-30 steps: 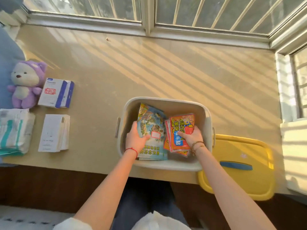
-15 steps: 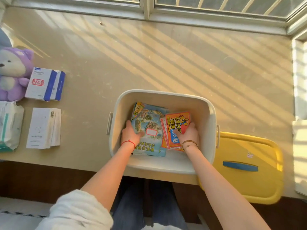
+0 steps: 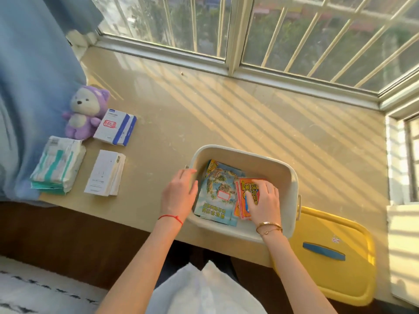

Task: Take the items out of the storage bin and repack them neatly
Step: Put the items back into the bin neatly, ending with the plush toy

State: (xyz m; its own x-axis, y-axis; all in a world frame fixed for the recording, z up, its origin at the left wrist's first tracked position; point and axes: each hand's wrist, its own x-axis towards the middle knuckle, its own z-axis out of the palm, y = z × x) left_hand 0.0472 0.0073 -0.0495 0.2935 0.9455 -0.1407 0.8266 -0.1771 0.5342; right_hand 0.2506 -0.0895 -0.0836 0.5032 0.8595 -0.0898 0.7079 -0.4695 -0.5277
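Cream bin [image 3: 292, 177]; blue map book [image 3: 217, 196]; orange-red booklets [image 3: 243, 196]; yellow lid [image 3: 353, 264], blue handle [image 3: 323, 251]; purple bear [image 3: 85, 111].

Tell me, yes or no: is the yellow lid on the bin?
No, the yellow lid lies on the ledge beside the open bin.

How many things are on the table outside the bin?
5. The toy bear is far left, the blue-striped box beside it, the tissue pack and white box nearer, and the yellow lid right of the bin.
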